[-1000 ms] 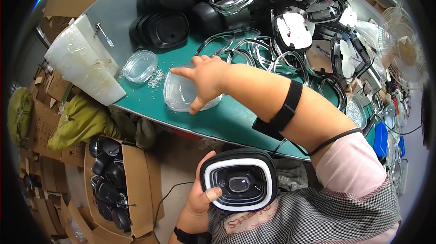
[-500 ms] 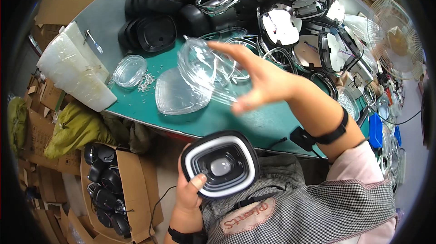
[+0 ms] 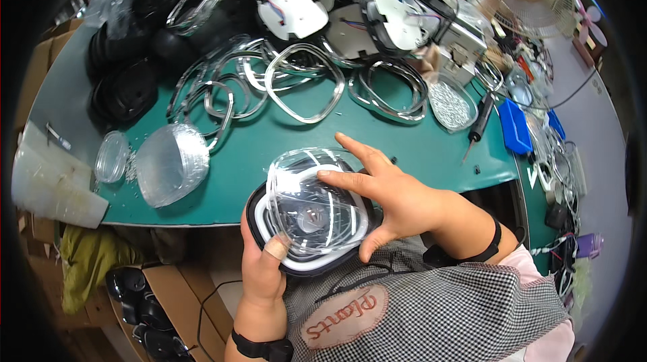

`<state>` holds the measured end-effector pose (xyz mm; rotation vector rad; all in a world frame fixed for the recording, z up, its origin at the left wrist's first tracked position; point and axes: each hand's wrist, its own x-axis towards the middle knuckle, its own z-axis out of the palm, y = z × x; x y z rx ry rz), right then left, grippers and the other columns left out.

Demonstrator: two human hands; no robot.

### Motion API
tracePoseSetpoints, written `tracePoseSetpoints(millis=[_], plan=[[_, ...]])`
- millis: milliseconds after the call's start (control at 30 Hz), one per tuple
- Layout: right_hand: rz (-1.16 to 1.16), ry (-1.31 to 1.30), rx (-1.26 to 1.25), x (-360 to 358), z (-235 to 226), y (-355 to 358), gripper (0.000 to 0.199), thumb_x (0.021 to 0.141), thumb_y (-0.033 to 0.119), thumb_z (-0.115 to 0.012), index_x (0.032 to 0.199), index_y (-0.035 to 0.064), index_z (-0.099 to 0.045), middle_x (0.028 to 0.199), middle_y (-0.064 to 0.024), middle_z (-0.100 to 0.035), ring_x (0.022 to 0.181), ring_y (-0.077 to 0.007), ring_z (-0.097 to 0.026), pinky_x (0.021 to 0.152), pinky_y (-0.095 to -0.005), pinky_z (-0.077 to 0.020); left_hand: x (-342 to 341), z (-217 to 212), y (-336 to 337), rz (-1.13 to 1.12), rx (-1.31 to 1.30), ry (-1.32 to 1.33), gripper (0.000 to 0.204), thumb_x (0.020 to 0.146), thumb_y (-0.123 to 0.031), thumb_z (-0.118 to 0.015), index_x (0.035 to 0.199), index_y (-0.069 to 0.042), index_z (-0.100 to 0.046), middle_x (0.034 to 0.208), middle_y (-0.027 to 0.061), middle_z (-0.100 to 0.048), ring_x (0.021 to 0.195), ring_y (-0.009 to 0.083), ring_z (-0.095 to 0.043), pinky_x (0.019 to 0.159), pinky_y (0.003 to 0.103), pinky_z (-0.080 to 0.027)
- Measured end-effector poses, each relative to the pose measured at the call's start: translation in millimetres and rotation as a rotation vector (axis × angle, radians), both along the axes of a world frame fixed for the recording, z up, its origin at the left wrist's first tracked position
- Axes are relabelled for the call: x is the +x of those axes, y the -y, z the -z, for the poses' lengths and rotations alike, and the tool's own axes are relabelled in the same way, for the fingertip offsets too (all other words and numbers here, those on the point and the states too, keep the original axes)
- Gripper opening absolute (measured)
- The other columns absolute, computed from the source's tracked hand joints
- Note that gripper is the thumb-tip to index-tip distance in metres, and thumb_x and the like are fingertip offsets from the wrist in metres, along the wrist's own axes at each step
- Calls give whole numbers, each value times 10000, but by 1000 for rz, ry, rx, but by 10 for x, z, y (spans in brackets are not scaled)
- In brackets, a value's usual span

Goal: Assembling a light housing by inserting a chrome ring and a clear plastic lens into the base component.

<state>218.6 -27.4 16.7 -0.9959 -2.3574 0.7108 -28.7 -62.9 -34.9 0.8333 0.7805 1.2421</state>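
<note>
My left hand [image 3: 264,269] grips a black rounded lamp housing [image 3: 253,210] with a white ring inside, low at the table's front edge. The left thumb lies over the rim. A clear domed plastic cover [image 3: 317,204] lies over the housing's open face, slightly askew toward its upper side. My right hand [image 3: 387,200] holds this cover at its right side, fingers spread along the top and thumb at the lower right. Whether the cover is seated in the rim, I cannot tell. A stack of clear covers [image 3: 172,163] stands on the table to the left.
Chrome rings [image 3: 304,82] lie across the green table [image 3: 269,153]. Black housings [image 3: 125,89] and white-backed parts [image 3: 293,12] pile up behind. At the right are a tub of small metal pieces [image 3: 450,105], a screwdriver-like tool [image 3: 481,118] and a blue bin [image 3: 515,126]. A carton [image 3: 182,305] holds black parts.
My right hand has brought the clear cover from beside the stack down and onto the housing in my left hand. The view has shifted to the right.
</note>
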Motion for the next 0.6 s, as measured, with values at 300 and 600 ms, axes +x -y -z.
tracePoseSetpoints(millis=[300, 600], plan=[[328, -717, -639, 366, 480, 194, 891, 778, 213, -798, 1492, 95, -279, 1305, -189, -513, 1113, -222, -554, 924, -336, -469, 356, 68, 19, -19, -44, -60, 723, 784, -83, -562, 1440, 0, -269, 1340, 155, -461, 1234, 253, -468, 1066, 388, -359], [228, -1452, -912, 803, 383, 142, 705, 850, 91, -674, 1452, 37, -310, 1050, -147, -639, 699, -146, -634, 541, -190, -496, 423, -4, 17, -67, -29, -62, 629, 889, -143, -522, 1456, -34, -273, 1345, 128, -465, 1212, 234, -490, 1037, 368, -399]])
